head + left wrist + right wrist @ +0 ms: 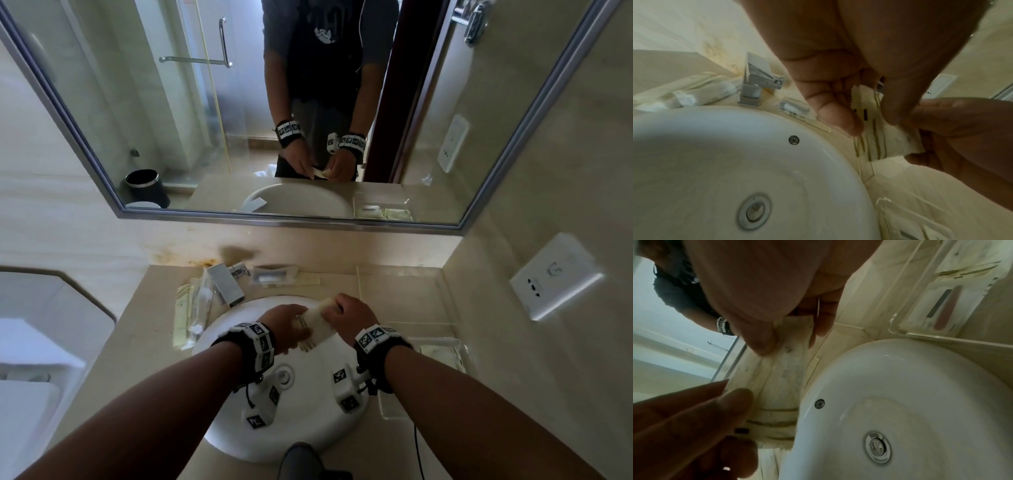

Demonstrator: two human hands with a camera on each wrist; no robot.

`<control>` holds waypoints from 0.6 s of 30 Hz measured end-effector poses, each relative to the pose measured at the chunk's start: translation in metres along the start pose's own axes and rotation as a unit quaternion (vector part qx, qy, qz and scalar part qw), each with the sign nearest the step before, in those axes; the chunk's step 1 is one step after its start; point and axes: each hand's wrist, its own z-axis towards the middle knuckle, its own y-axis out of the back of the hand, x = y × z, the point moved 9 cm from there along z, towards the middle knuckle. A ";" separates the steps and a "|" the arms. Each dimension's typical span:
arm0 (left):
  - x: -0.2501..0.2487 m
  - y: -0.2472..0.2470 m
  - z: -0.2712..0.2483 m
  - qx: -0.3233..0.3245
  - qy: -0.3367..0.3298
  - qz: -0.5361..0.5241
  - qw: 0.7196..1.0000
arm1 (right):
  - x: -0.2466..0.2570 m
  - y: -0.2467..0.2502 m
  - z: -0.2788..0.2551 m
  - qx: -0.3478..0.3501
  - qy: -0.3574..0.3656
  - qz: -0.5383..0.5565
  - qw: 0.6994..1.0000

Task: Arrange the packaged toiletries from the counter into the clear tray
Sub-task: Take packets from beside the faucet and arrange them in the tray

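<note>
Over the white sink, both hands hold one cream toiletry packet (318,325) with brown stripes at one end. My left hand (299,330) pinches the striped end, and my right hand (337,308) pinches the far end. The left wrist view has the left hand (871,121) with thumb and finger on the packet (875,139). In the right wrist view the right hand (789,337) pinches the packet (785,369). The clear tray (462,349) sits on the counter right of the sink, with a packaged item (945,305) lying in it. More packets (191,308) lie left of the faucet.
The round sink basin (301,411) fills the counter's middle, with a chrome faucet (226,284) at its back left. Another small packet (274,275) lies behind the sink. A wall socket (555,274) is on the right wall, and a mirror hangs above.
</note>
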 end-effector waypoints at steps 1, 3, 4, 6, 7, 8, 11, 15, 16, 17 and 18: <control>-0.002 -0.003 0.002 -0.002 0.002 -0.001 1.000 | -0.005 0.002 -0.002 0.003 -0.003 0.009 1.000; -0.007 -0.009 0.005 0.004 0.002 0.007 1.000 | -0.016 0.006 -0.006 0.001 -0.015 0.034 0.999; -0.009 -0.013 0.007 0.008 0.000 0.009 1.000 | -0.022 0.009 -0.007 -0.001 -0.025 0.046 0.999; -0.013 -0.021 0.011 0.016 -0.002 0.007 1.000 | -0.034 0.015 -0.011 -0.006 -0.052 0.073 0.996; -0.015 -0.024 0.014 0.018 0.000 0.006 1.000 | -0.041 0.017 -0.013 -0.009 -0.064 0.089 0.994; -0.017 -0.028 0.017 0.019 0.001 0.002 1.000 | -0.047 0.018 -0.015 -0.012 -0.071 0.104 0.992; -0.021 -0.042 0.024 0.026 0.016 -0.022 0.999 | -0.059 0.021 -0.024 -0.003 -0.089 0.134 0.987; -0.032 -0.067 0.034 0.053 0.001 0.015 0.998 | -0.081 0.030 -0.037 -0.003 -0.122 0.122 0.985; -0.037 -0.073 0.035 0.057 -0.010 0.043 0.997 | -0.088 0.031 -0.039 -0.004 -0.131 0.117 0.984; -0.043 -0.078 0.037 0.057 -0.016 0.064 0.996 | -0.095 0.032 -0.041 -0.006 -0.142 0.115 0.983; -0.048 -0.083 0.039 0.057 -0.020 0.082 0.995 | -0.102 0.033 -0.045 -0.008 -0.155 0.116 0.981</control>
